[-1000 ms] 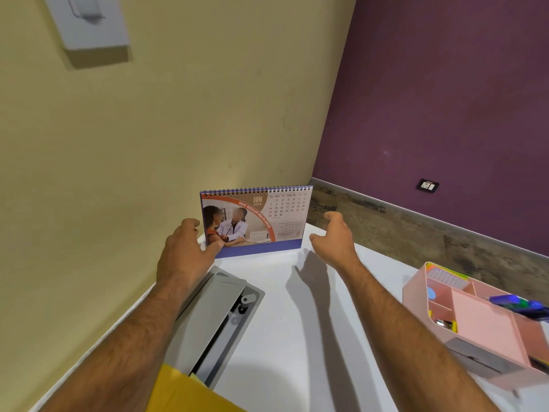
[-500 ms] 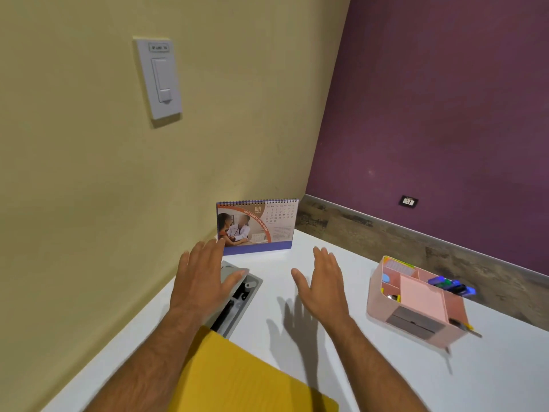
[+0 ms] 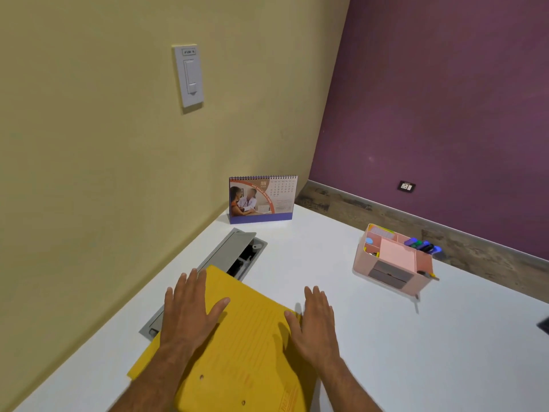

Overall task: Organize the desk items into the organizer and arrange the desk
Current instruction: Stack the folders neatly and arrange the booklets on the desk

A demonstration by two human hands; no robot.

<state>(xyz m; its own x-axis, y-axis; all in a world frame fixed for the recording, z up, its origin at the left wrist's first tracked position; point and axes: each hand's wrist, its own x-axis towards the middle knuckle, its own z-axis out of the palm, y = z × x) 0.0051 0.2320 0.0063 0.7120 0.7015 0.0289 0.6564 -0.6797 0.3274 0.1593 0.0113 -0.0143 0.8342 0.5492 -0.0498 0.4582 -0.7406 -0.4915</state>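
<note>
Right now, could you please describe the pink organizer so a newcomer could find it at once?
On the white desk, look right, near the edge facing the purple wall. The pink organizer sits there: an open box with compartments, coloured markers poking out, the only pink thing.

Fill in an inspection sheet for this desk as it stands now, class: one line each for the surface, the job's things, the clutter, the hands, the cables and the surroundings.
Surface: white desk, set into a corner.
Job's things: yellow folder lies flat at the near edge, overlapping the grey cable hatch; pink organizer to the right holds markers and small items; desk calendar stands upright in the far corner.
Clutter: a dark object cut off at the right edge, cannot tell what.
Hands: left hand and right hand both flat with straight fingers at the folder's far edges.
Cables: nothing seen.
Surroundings: yellow wall with light switch; purple wall with socket.
</note>
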